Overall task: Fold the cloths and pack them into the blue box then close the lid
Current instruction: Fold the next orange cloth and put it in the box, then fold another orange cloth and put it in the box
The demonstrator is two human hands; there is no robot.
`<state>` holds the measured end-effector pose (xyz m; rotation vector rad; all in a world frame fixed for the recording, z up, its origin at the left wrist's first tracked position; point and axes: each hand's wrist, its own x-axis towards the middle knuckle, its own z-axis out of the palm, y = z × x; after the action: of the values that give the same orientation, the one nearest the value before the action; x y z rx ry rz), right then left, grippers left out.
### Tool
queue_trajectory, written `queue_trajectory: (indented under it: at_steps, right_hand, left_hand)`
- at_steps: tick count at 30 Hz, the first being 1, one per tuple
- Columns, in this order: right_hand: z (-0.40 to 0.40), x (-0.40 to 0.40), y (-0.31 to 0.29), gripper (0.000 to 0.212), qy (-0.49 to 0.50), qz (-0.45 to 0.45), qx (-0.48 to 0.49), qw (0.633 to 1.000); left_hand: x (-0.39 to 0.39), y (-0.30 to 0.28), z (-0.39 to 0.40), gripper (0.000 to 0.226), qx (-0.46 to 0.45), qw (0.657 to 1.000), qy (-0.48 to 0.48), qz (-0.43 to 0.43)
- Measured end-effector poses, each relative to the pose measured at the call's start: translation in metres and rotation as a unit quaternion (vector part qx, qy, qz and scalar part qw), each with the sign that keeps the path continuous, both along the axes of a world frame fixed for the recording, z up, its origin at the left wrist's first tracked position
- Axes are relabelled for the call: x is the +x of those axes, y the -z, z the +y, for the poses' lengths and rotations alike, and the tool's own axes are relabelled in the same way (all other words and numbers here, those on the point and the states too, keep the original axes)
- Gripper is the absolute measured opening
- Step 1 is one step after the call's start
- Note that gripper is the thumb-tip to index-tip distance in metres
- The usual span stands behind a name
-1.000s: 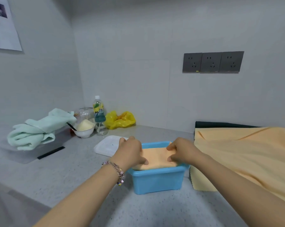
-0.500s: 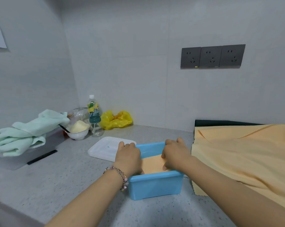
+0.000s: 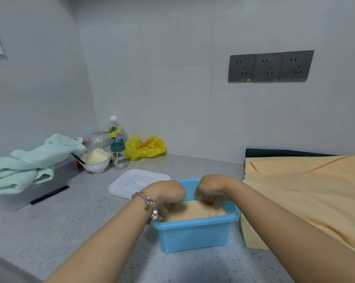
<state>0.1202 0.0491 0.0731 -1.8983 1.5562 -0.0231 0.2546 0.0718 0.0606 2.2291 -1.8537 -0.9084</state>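
The blue box (image 3: pixel 195 235) stands on the grey counter in front of me. A folded orange cloth (image 3: pixel 193 211) lies inside it, below the rim. My left hand (image 3: pixel 166 194) and my right hand (image 3: pixel 212 189) both reach down into the box, fingertips pressing on the folded cloth. The white lid (image 3: pixel 135 181) lies flat on the counter just behind and left of the box. A large unfolded orange cloth (image 3: pixel 307 193) is spread on the right, with a dark green cloth (image 3: pixel 278 153) under its far edge.
A mint green towel (image 3: pixel 27 163) is heaped on a grey box at the left. In the back corner stand a white bowl (image 3: pixel 96 162), a water bottle (image 3: pixel 115 131), a small clear bottle (image 3: pixel 119 156) and a yellow plastic bag (image 3: pixel 145 148). Wall sockets (image 3: pixel 270 66) are above.
The folded orange cloth went from resting on the box's rim down into the box. Both hands followed it down, fingers now pointing into the box.
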Motion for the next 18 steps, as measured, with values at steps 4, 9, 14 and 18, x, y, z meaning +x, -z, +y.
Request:
queue_trajectory:
  at_steps: [4,9,14,18]
  right_hand:
    - [-0.004,0.001,0.015,0.038,0.03,-0.021,0.066,0.997]
    - [-0.006,-0.001,0.02,0.029,0.039,-0.053,0.072,0.995]
    - [0.001,-0.008,0.012,0.014,0.077,-0.148,0.037,0.985]
    - [0.015,-0.018,0.001,0.017,0.11,-0.247,0.02,0.962]
  left_hand:
    - [-0.002,0.007,0.0,0.04,0.079,0.991,-0.036,0.1]
    - [-0.01,0.012,0.003,0.031,0.071,0.988,-0.057,0.125]
    - [-0.009,0.002,0.013,0.031,0.004,0.981,-0.081,0.177]
    - [-0.012,-0.009,0.028,0.033,-0.044,0.963,-0.09,0.252]
